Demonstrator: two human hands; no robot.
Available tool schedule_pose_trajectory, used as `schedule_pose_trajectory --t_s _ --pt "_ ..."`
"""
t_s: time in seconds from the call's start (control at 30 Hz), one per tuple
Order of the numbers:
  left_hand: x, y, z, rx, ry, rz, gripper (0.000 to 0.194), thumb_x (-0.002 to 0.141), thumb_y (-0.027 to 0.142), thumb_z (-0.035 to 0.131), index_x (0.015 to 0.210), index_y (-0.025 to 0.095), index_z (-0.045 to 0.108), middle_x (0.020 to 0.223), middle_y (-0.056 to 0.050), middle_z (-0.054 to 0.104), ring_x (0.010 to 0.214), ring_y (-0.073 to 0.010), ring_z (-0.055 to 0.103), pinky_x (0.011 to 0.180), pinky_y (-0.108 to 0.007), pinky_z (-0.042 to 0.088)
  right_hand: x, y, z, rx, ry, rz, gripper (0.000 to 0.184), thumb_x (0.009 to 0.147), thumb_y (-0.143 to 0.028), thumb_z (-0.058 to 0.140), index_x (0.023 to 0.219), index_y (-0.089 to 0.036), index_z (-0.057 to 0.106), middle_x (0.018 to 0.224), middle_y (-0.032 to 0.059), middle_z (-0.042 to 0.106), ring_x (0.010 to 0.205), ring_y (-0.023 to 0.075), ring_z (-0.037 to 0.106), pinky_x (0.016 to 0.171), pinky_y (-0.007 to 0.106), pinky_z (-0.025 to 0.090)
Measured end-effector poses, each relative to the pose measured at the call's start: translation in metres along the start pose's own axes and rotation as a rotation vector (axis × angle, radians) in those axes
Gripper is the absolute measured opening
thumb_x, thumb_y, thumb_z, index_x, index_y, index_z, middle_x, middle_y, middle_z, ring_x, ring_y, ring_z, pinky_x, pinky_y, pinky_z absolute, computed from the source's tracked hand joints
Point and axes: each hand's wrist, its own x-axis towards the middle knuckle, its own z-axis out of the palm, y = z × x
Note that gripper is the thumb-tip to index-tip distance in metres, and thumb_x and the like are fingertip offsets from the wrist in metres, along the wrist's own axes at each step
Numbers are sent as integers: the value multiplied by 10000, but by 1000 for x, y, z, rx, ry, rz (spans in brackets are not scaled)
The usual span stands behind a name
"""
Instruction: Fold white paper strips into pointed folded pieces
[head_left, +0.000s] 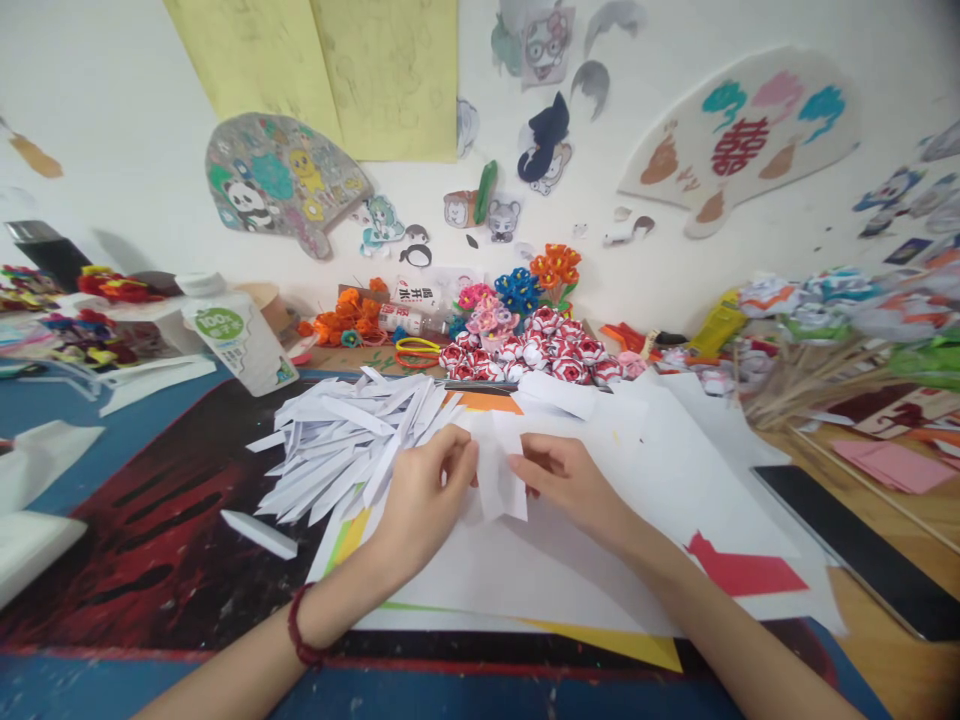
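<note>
Between my two hands a small white piece of paper is held up, with a crease running down it. My left hand pinches its left edge between thumb and fingers. The right edge is gripped by my right hand, thumb in front and fingers curled behind. Under both hands lie large white paper sheets, with yellow and green edges showing beneath. A heap of folded white paper strips is just left of my left hand, and one loose folded strip lies apart in front of it.
Red-and-white paper flowers line the back by the wall, near yellow-handled scissors. A white bottle stands back left. A black phone-like slab and a red paper scrap lie on the right, near wooden sticks.
</note>
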Motion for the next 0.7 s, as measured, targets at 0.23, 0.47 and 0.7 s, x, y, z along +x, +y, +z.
schedule_pose_trajectory --t_s 0.23,0.47,0.7 --pt "-3 1 1 319 14 137 217 926 270 438 751 180 528 612 36 586 573 -119 524 641 -273 348 -1 10 5 16 -38 64 305 834 -447 571 798 -151 637 724 31 612 674 172 560 592 268 437" --pt "-4 -4 -2 752 281 514 187 895 225 525 723 165 568 630 4 612 619 -151 550 647 -321 310 -3 15 12 40 -98 86 288 819 -422 598 799 -137 633 700 21 580 610 141 505 536 243 399" --pt "-10 -6 -6 925 288 769 93 860 101 552 861 159 625 740 -17 668 650 -168 527 623 -332 297 -6 6 15 87 -123 85 255 826 -386 589 747 -144 585 657 1 516 584 121 451 506 224 359"
